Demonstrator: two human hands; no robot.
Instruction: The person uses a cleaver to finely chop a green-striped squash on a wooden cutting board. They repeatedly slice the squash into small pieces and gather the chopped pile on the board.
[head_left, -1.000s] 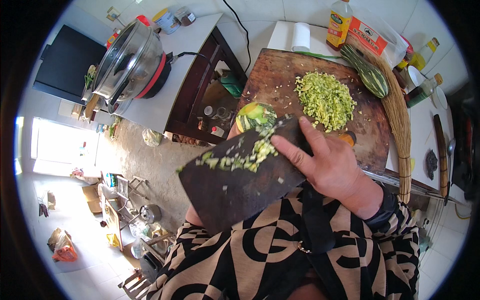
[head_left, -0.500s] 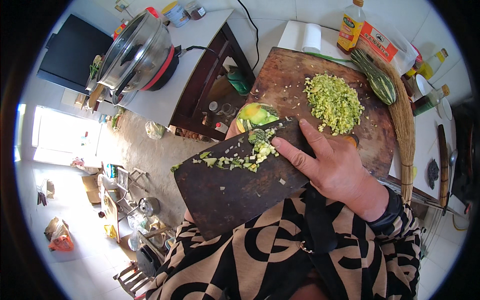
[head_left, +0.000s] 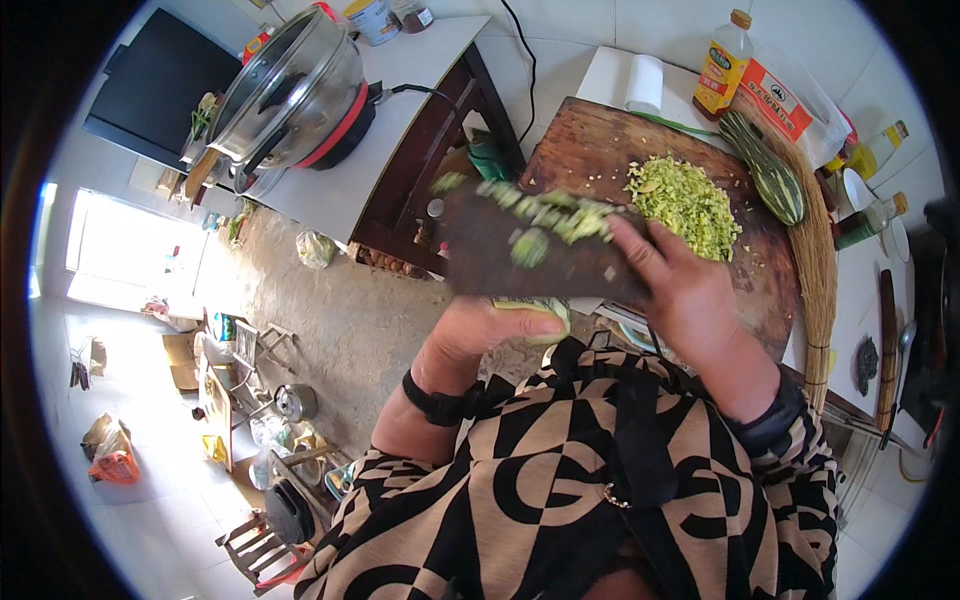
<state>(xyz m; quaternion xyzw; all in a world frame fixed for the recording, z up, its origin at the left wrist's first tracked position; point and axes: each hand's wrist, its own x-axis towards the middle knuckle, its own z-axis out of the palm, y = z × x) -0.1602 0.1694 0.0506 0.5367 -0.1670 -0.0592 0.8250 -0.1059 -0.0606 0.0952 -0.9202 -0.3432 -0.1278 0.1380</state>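
Our right hand (head_left: 692,300) clamps one dark rectangular metal cleaver (head_left: 570,270); our left hand (head_left: 482,328), apart, clamps one pale-green cut squash piece (head_left: 545,303).

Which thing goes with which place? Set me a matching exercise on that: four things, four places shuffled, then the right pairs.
Things:
1. Broad, dark metal cleaver
2. Heap of finely chopped, pale-green squash
3. Whole, long, dark-green striped squash
4. Cut piece of green squash

Places:
A. On the flat brown wooden board
B. In the left hand
C. In the right hand
D. Beside the long tan straw broom

Pairs: 1-C, 2-A, 3-D, 4-B
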